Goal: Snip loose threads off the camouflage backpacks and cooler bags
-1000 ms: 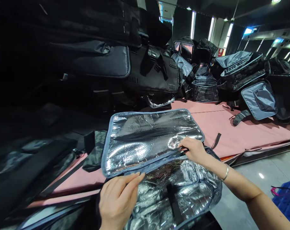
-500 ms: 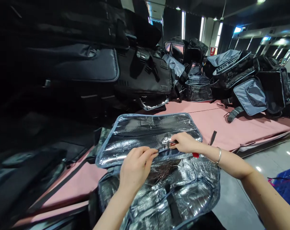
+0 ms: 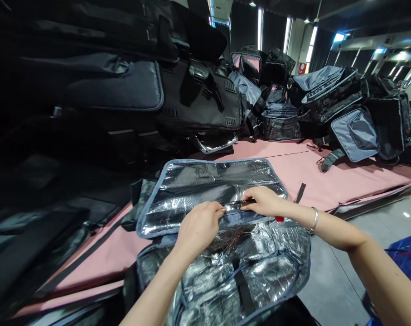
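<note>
An insulated bag (image 3: 269, 280) with a crinkled silver lining lies opened in front of me. Its silver-lined flap (image 3: 191, 181), edged in grey-blue binding, is folded back on the far side. Over the flap's near part, my left hand (image 3: 200, 226) and my right hand (image 3: 261, 200) are closed in pinches. Between their fingertips runs a thin dark strip (image 3: 237, 203), held at both ends; its exact kind is unclear. A small red piece (image 3: 279, 218) shows just below my right wrist, partly covered.
Black bags (image 3: 201, 99) are piled high on the left. More bags (image 3: 355, 131) stand at the back right on the pink-covered table (image 3: 293, 163). A loose black strap (image 3: 301, 192) lies right of the flap. A blue crate (image 3: 404, 258) sits at the lower right.
My left hand has moved slightly right and up, its fingers now curled tighter. The dark strip now shows stretched between both hands. My right hand stays almost in place.
</note>
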Demonstrator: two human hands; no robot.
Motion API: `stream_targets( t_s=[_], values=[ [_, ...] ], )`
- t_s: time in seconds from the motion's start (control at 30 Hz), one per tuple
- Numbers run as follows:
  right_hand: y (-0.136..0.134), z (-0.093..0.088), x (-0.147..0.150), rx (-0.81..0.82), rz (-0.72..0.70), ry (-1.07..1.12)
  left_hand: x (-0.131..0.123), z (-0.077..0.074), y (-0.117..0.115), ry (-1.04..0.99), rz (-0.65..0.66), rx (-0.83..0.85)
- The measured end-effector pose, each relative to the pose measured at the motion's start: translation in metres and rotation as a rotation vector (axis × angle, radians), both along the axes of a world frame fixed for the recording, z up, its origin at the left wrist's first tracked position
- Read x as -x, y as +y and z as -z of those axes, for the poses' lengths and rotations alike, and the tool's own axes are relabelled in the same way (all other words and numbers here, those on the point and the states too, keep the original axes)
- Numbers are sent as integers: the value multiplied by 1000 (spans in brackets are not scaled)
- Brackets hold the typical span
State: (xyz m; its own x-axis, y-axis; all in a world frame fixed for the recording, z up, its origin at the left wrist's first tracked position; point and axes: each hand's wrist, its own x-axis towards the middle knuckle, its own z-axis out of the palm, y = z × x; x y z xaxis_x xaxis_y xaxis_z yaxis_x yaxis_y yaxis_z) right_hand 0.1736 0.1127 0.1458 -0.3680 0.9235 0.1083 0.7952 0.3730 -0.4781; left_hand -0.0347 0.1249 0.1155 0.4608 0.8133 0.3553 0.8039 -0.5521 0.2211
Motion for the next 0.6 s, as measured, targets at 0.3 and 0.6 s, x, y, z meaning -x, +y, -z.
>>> stream_targets(
  t_s=[0.3,0.6],
  values=[
    [-24,0,-18,-659,-242,-257,-4,-7,-3,0,-51,132],
    [-24,-2,-14,-1067,-349,-365,-8,-18,-10,66,-114,314]
  ],
)
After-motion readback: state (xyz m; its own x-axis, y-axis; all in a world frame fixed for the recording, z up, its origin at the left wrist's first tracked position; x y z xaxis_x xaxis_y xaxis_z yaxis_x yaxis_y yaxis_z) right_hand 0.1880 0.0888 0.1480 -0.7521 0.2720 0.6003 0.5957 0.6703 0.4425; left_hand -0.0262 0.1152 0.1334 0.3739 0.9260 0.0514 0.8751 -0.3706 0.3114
